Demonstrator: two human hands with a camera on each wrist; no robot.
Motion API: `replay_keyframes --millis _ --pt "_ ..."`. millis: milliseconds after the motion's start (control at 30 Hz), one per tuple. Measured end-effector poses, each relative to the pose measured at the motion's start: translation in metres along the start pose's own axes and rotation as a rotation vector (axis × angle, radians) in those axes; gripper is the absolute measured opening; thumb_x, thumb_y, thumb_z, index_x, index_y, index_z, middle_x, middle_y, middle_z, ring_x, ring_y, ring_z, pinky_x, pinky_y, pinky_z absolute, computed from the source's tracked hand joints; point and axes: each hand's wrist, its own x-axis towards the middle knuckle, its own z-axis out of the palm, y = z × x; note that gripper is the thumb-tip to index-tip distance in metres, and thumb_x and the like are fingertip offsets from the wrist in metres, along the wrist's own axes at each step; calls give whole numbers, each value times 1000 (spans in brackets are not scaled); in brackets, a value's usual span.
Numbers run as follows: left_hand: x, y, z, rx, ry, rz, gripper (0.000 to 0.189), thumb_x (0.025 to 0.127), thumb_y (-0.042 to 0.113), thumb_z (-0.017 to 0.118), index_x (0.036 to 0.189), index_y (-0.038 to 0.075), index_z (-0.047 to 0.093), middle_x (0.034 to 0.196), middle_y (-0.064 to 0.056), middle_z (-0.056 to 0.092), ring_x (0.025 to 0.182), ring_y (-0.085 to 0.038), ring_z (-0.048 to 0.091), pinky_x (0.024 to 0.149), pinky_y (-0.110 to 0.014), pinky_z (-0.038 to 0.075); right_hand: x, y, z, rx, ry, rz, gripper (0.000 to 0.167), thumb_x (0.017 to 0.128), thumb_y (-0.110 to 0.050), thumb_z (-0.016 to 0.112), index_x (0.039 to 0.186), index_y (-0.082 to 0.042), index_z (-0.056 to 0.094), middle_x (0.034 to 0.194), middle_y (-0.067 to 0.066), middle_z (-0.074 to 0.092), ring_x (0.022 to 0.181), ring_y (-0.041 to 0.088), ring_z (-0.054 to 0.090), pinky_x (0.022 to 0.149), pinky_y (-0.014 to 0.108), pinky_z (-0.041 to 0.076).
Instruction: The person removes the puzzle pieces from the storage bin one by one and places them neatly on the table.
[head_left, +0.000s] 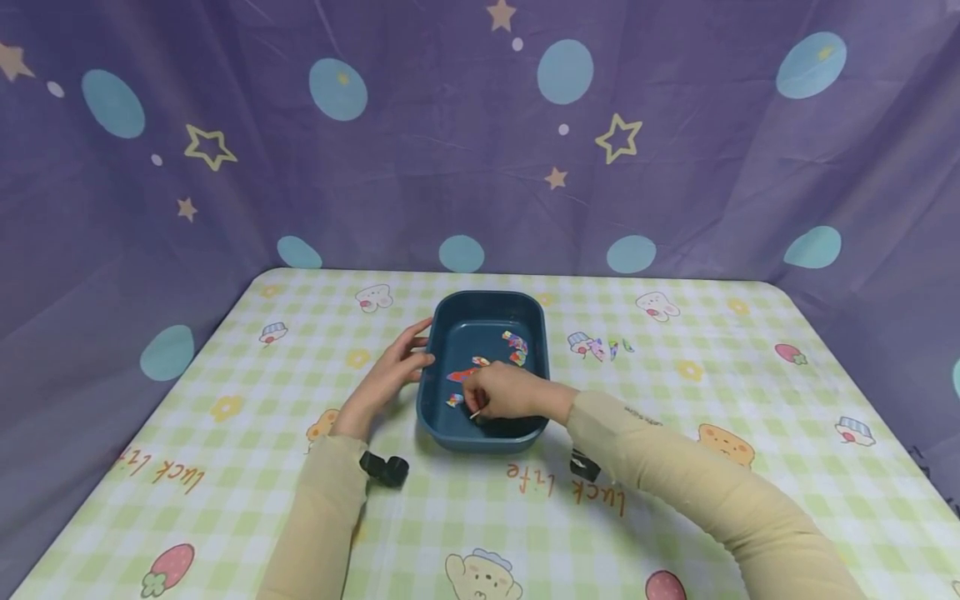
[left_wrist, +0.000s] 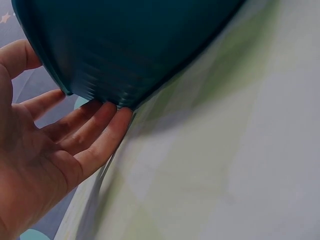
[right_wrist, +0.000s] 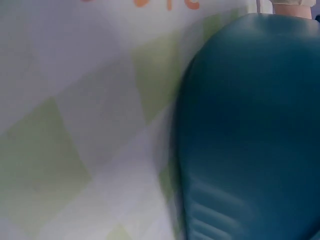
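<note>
A dark teal rectangular basin (head_left: 487,308) stands in the middle of the table. My left hand (head_left: 386,379) is at its left side, with extended fingers touching the outer wall, as the left wrist view also shows. My right hand (head_left: 502,392) reaches over the right rim into the basin, fingers curled down, and pinches a thin pale stick (head_left: 474,415), mostly hidden by the hand. Near its fingertips lie a red-orange fish-shaped piece (head_left: 460,376) and a small multicoloured piece (head_left: 454,400). Several more colourful pieces (head_left: 515,340) lie farther back on the basin floor.
Right of the basin, several small bright pieces (head_left: 596,350) lie on the green checked tablecloth (head_left: 720,517). A purple patterned curtain (head_left: 420,183) hangs behind the table's far edge. Black wrist straps (head_left: 384,469) sit at both sleeves.
</note>
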Motion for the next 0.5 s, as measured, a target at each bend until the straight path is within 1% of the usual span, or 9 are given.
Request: replay_keyframes --millis 167,367,433,467,500 --pt "0 0 0 1 1 6 61 90 15 49 144 25 24 137 -19 34 118 -33 43 85 -36 48 -4 1 -5 27 9 -13 15 75 -17 73 73 -18 58 69 -10 56 65 2 53 63 18 43" --pt "1 0 1 14 10 2 61 90 15 49 144 25 25 136 -18 35 117 -33 44 84 -35 48 -11 0 -17 21 76 -1 16 74 -20 75 71 -19 58 68 -10 56 66 3 53 63 21 43" --pt "1 1 1 15 13 0 61 89 15 49 144 25 25 136 -18 35 117 -33 44 85 -36 48 -14 2 -21 12 95 16 17 74 -23 74 71 -20 58 69 -12 56 66 2 53 63 23 43" --pt "1 1 1 15 12 -2 61 89 15 49 144 26 25 137 -18 35 117 -33 44 85 -36 48 -16 3 -22 8 105 21 17 75 -24 74 72 -21 58 70 -12 56 66 1 52 67 24 43" --pt "1 1 1 14 13 -4 61 90 16 49 144 26 25 137 -18 35 117 -33 44 85 -37 48 -18 4 -23 13 115 27 17 75 -25 74 72 -22 58 71 -13 56 66 0 52 68 24 43"
